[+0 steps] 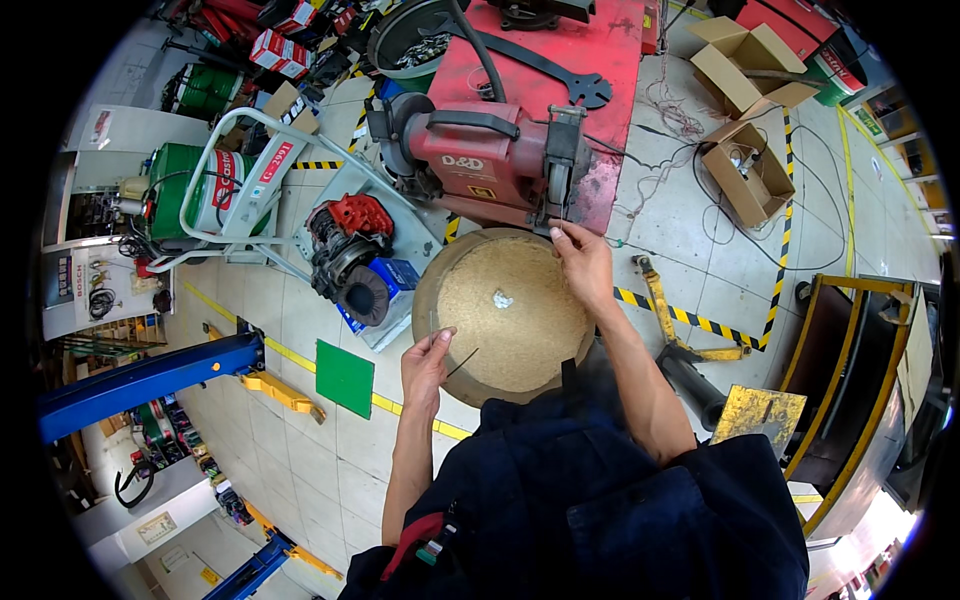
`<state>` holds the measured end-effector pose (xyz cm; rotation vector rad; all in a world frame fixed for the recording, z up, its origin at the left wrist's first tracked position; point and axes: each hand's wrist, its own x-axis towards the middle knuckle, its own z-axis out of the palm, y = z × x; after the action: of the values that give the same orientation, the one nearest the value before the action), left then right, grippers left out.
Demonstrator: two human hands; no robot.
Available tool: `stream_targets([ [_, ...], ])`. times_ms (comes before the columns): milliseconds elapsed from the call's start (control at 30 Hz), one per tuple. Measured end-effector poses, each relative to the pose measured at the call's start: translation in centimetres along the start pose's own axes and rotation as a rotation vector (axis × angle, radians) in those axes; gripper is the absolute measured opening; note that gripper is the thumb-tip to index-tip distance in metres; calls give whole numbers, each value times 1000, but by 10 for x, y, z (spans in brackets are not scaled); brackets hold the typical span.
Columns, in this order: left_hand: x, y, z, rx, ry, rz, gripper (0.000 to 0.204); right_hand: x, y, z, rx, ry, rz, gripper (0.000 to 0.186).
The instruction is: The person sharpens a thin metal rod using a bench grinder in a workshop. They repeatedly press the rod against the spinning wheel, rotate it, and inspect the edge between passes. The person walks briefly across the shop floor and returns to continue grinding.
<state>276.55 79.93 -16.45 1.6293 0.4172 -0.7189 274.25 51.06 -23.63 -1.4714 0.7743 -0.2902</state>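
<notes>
Reaching forward, the right hand (582,265) pinches thumb and forefinger just below the wheel of the red bench grinder (485,150); anything between them is too small to tell. Nearer the body, the left hand (427,368) pinches at the round tub's (426,300) left edge, a thin dark rod (464,361) just right of it, grip unclear.

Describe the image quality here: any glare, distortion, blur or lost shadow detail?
Head view: strong fisheye bending, black corners; head view: washed-out glare at lower right, beyond the yellow-framed dark rack; head view: navy cloth workwear sinks toward black; head view: bare left hand and bare right hand reasonably sharp, but the thin dark line near the left could be rod or shadow.
</notes>
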Motion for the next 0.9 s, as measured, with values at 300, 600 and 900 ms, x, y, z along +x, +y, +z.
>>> stream_targets([
  [300, -1, -2, -1, -8, -1, 4, 30, -3, -3, -2, -91, 54, -47, 27],
  [600, 0, -5, -1, 47, 20, 19, 28, -3, -15, 3, -408, 184, -301, 26],
  [900, 96, 5, 67, -321, 84, -25, 21, -5, -18, -11, -400, 122, -162, 23],
])
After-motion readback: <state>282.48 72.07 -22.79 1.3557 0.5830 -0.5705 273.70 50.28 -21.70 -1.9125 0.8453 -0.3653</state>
